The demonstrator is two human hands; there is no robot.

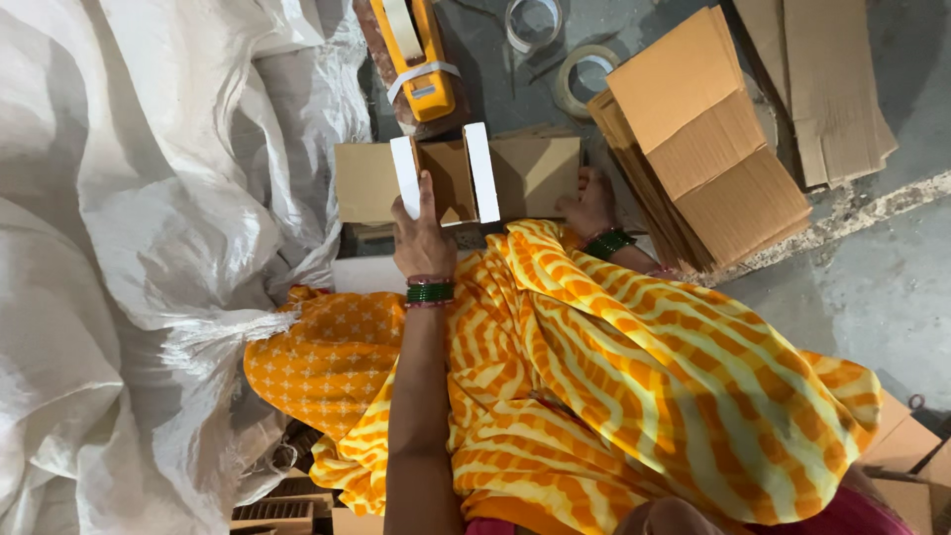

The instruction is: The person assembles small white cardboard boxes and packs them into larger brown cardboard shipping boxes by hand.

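A small brown cardboard box [451, 178], its flaps spread open and two of them showing white faces, sits on the floor just in front of a seated person's knees. The left hand [423, 238] grips it at the near wall, thumb laid up along one white flap [405, 176]; the right hand [587, 206] rests against the box's right flap [535, 173], though whether those fingers close on the board or merely press it cannot be told. The box looks light, thin and stiff only along its creases, so it would likely buckle if squeezed mid-panel; the folded edges and corners seem the safer places to hold. Green bangles [429, 292] ring both wrists, and a yellow-and-orange striped drape [634, 367] covers the lap and hides the right forearm. Behind the box lies a yellow tape dispenser [424, 54], with two tape rolls [584, 74] on the grey floor [872, 287] beyond it. A stack of flattened cartons [703, 139] lies just to the right, more flat cardboard [822, 79] past it. Large white woven sacks [149, 218] fill the left side. The inside of the box is shadowed, and its contents, if any, cannot be made out.
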